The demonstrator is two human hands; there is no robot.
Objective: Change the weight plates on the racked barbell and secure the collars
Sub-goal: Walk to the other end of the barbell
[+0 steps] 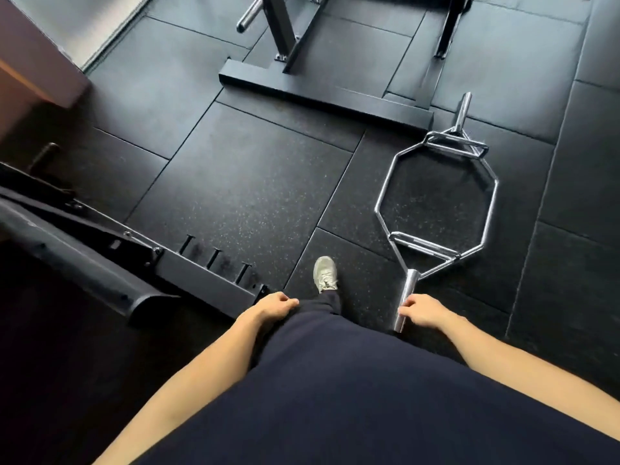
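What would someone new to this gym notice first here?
Probably the chrome hex bar lying on the black rubber floor at right, with no plates on it. Both hands, left and right, hang loosely and hold nothing, above one pale sneaker.

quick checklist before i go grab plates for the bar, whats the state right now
1. Left hand free: ok, loosely curled, holds nothing.
2. Right hand free: ok, nothing in it, though it overlaps the hex bar sleeve in view.
3. Path ahead: not ok, hex bar lies on the floor to the right of the shoe.
4. Plates within reach: not ok, none in view.
5. Collars: cannot tell, none visible.
6. Rack base: ok, flat on the mats.
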